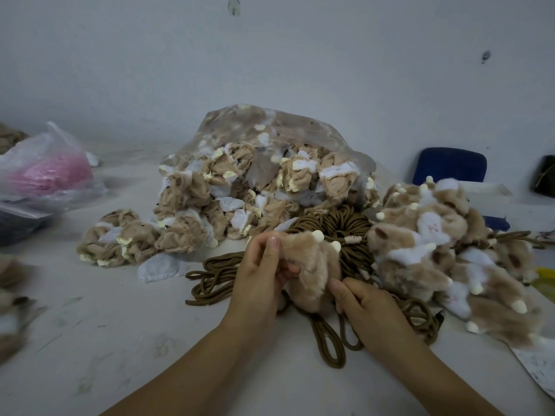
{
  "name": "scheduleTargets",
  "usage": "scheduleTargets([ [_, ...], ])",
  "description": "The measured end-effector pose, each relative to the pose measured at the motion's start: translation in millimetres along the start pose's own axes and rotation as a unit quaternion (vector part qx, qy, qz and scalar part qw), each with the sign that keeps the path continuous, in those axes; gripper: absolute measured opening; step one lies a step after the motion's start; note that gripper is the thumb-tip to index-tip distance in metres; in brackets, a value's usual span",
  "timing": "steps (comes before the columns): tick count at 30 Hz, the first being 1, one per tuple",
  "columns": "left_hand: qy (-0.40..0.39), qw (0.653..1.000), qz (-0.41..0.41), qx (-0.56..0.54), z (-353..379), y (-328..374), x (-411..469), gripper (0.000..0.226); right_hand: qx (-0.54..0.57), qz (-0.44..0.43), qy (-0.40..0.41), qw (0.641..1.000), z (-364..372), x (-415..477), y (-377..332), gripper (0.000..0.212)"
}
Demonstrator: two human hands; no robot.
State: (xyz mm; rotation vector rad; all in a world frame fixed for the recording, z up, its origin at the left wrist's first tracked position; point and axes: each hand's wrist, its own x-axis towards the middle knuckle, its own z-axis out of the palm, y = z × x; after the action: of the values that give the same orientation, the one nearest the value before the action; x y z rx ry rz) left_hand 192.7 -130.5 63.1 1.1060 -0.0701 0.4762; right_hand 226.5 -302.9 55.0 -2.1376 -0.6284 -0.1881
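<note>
A tan furry plush toy skin [312, 265] with small cream paws is held just above the table. My left hand [261, 277] pinches its upper left edge between thumb and fingers. My right hand [366, 307] grips its lower right edge with curled fingers. Brown cord loops [330, 337] lie under and around both hands.
A clear plastic bag [264, 169] of inside-out plush skins stands behind, with several spilled at its left [120, 238]. A heap of fur-side-out skins [450, 247] lies to the right. A bag with pink material [51, 169] sits far left, a blue chair [450, 166] back right.
</note>
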Motion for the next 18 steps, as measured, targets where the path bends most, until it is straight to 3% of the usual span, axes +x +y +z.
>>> scheduleTargets([
  [10,-0.002,1.000,-0.027,0.012,11,-6,-7,0.024,0.011,0.006,0.006,1.000,4,2,0,0.037],
  [14,-0.025,0.998,-0.050,-0.017,8,1,-5,0.037,-0.029,-0.030,0.020,0.999,-4,3,4,0.035],
  [18,-0.018,0.997,-0.073,-0.032,4,3,-2,0.035,-0.067,-0.050,0.021,0.996,-6,4,10,0.048],
])
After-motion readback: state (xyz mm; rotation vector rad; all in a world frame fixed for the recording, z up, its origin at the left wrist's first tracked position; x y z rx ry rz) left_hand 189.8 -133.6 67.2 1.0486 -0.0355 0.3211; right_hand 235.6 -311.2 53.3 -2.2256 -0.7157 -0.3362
